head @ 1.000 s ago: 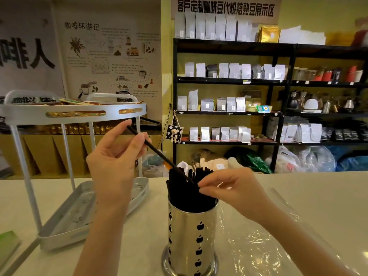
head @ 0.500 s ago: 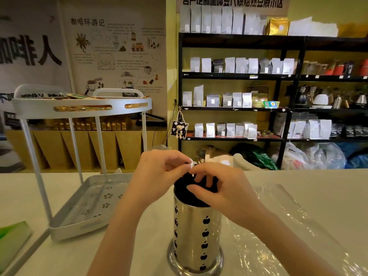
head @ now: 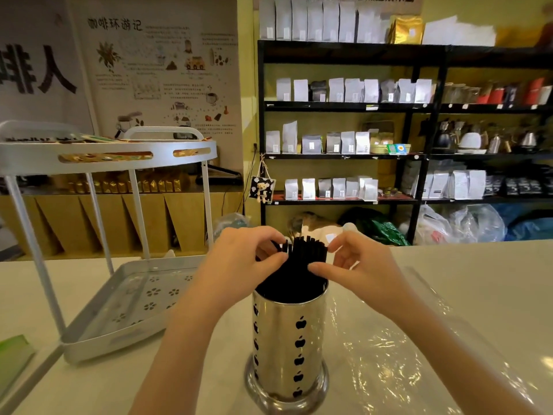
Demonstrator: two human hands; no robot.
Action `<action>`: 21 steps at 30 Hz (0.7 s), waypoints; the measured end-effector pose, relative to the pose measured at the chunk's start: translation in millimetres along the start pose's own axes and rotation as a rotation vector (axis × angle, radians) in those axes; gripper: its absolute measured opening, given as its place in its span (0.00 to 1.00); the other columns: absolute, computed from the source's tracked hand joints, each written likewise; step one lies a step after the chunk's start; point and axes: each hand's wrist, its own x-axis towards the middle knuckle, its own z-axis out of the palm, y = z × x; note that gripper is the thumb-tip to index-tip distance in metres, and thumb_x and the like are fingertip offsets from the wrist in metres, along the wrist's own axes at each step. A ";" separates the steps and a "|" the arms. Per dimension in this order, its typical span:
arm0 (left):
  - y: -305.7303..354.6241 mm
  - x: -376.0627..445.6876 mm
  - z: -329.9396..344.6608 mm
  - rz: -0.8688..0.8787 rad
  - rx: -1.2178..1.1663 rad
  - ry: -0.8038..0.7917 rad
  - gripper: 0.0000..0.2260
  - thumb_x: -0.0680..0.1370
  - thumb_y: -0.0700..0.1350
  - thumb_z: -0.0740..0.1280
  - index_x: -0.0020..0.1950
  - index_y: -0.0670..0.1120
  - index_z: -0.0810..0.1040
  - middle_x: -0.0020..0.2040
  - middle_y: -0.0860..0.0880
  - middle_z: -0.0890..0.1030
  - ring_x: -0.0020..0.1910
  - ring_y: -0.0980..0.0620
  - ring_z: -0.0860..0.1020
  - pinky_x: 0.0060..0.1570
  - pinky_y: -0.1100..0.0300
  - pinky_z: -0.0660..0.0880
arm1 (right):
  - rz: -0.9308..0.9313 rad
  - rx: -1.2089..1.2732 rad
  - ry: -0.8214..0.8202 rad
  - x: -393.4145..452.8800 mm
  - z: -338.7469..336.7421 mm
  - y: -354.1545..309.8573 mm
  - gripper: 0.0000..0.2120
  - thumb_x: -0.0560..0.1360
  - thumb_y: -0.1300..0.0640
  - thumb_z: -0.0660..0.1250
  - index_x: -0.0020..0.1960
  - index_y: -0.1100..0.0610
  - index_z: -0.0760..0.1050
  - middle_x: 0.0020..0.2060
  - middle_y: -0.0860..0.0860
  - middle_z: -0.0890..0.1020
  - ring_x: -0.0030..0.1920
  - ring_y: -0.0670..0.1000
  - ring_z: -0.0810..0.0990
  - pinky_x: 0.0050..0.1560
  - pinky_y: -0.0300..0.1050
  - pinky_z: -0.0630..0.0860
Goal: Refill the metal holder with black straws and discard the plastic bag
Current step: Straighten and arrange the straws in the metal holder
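A shiny metal holder point(head: 288, 345) with black apple cut-outs stands on the white counter in front of me. A bundle of black straws point(head: 302, 265) rises upright out of its top. My left hand point(head: 239, 259) pinches the straws from the left. My right hand point(head: 359, 265) touches them from the right with thumb and fingers curled around the bundle. A clear plastic bag point(head: 398, 348) lies flat and crinkled on the counter, right of the holder and under my right forearm.
A white two-tier metal rack point(head: 98, 324) stands at the left of the counter, its upper tray point(head: 107, 157) at head height. A green object point(head: 12, 354) lies at the counter's left edge. Black shelves point(head: 419, 106) with pouches and kettles stand beyond the counter.
One second ago my left hand held a single straw up and slanted into the holder. That straw is now in the holder, and both hands have closed in on the top of the bundle.
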 end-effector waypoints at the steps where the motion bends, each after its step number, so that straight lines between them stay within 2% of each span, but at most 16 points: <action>1: 0.9 0.6 1.6 0.015 0.009 0.027 0.10 0.72 0.44 0.67 0.53 0.50 0.78 0.40 0.57 0.79 0.41 0.64 0.77 0.39 0.78 0.71 | -0.010 -0.001 0.013 0.1 2.1 1.2 0.16 0.63 0.42 0.72 0.43 0.51 0.75 0.34 0.50 0.81 0.35 0.48 0.78 0.35 0.37 0.74; 4: 3.2 1.7 2.9 0.074 0.041 0.153 0.10 0.72 0.43 0.67 0.52 0.49 0.79 0.41 0.56 0.79 0.41 0.65 0.75 0.40 0.77 0.70 | -0.028 0.038 0.016 0.1 5.8 2.7 0.11 0.66 0.47 0.72 0.41 0.52 0.77 0.35 0.50 0.82 0.38 0.47 0.79 0.37 0.37 0.75; 9: 8.0 0.2 3.4 0.134 0.047 0.266 0.07 0.72 0.41 0.67 0.49 0.47 0.81 0.42 0.55 0.79 0.42 0.64 0.74 0.40 0.75 0.69 | -0.025 0.084 0.007 1.4 5.7 -2.0 0.02 0.70 0.54 0.70 0.40 0.51 0.78 0.32 0.43 0.80 0.35 0.42 0.79 0.36 0.26 0.73; 12: 10.8 0.3 6.4 0.148 0.052 0.262 0.06 0.72 0.41 0.68 0.47 0.46 0.81 0.43 0.52 0.81 0.43 0.57 0.77 0.42 0.71 0.70 | -0.033 0.119 0.005 2.5 1.1 -6.4 0.03 0.72 0.56 0.68 0.41 0.51 0.80 0.31 0.43 0.81 0.33 0.36 0.78 0.35 0.26 0.73; 14: 11.8 0.6 8.8 0.147 0.055 0.241 0.06 0.72 0.42 0.68 0.47 0.47 0.81 0.44 0.52 0.82 0.43 0.56 0.77 0.43 0.69 0.71 | -0.038 0.123 0.002 3.5 -2.1 -9.5 0.05 0.73 0.56 0.67 0.44 0.53 0.82 0.32 0.44 0.81 0.33 0.35 0.77 0.35 0.26 0.73; 18: 8.8 1.2 11.4 0.089 0.042 0.213 0.07 0.73 0.44 0.66 0.49 0.48 0.81 0.45 0.53 0.81 0.45 0.58 0.76 0.45 0.68 0.71 | -0.050 0.121 0.020 9.7 -12.7 -14.9 0.08 0.74 0.56 0.65 0.51 0.54 0.80 0.34 0.43 0.80 0.32 0.33 0.77 0.32 0.24 0.72; 21: 5.8 2.2 10.6 0.053 0.026 0.213 0.07 0.73 0.44 0.66 0.49 0.49 0.81 0.43 0.58 0.77 0.43 0.64 0.73 0.44 0.71 0.70 | -0.063 0.147 0.028 17.1 -23.9 -21.7 0.07 0.74 0.57 0.65 0.50 0.55 0.80 0.33 0.45 0.81 0.29 0.36 0.78 0.31 0.26 0.73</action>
